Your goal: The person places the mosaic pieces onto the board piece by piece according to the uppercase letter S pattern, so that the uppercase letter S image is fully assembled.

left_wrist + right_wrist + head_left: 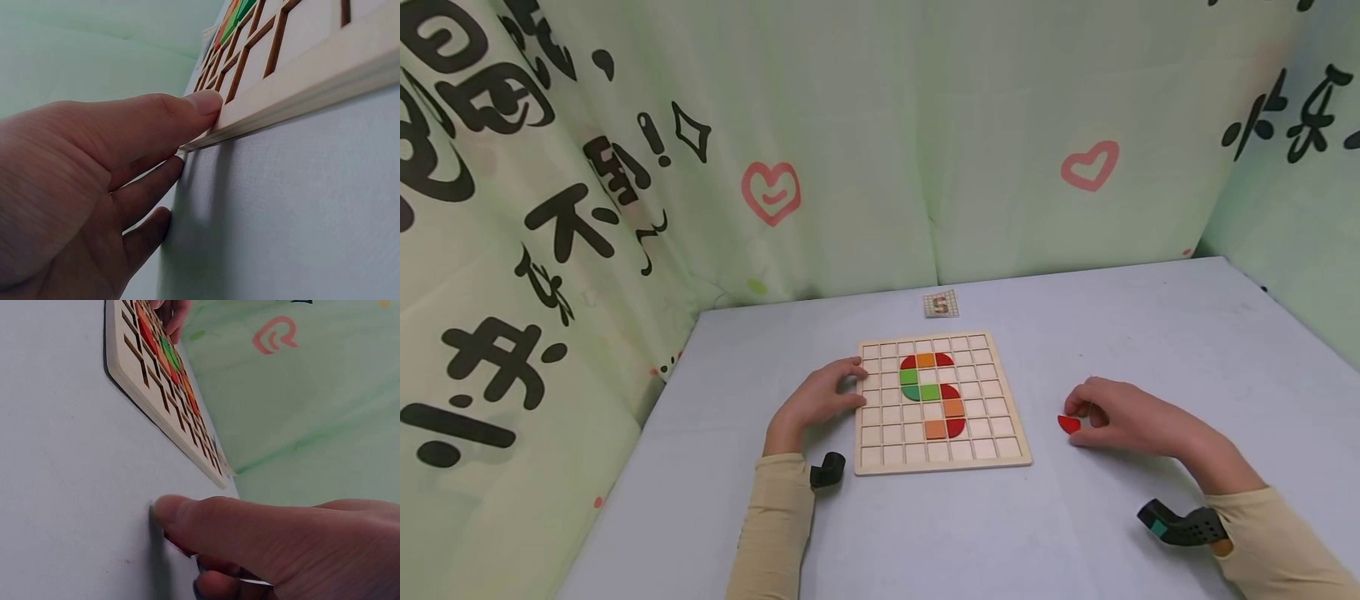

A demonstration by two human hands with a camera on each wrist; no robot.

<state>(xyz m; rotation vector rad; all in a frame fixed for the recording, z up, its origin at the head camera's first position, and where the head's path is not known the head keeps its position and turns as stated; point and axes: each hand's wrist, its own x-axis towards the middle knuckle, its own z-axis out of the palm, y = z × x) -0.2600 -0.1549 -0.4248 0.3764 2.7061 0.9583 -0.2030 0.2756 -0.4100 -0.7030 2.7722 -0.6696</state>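
A square wooden grid board [891, 457] lies on the table, with coloured tiles forming an S-like figure: red rounded corners [956, 427], orange squares [935, 429], light green squares [929, 392] and a darker green corner [912, 392]. At the board's left edge, my left hand [823, 396] touches the frame with thumb and fingertips; in the left wrist view the thumb [200, 103] rests on the rim. Right of the board, my right hand [1131, 421] pinches a red rounded tile [1067, 424] just over the tabletop. The thumb mostly hides that tile [180, 545] in the right wrist view.
A small card [941, 304] with a gridded S-like picture lies behind the board. The white-covered table [760, 358] reaches back to a pale green curtain [865, 150] with dark characters and pink hearts. Black wrist devices [1183, 525] sit on both arms.
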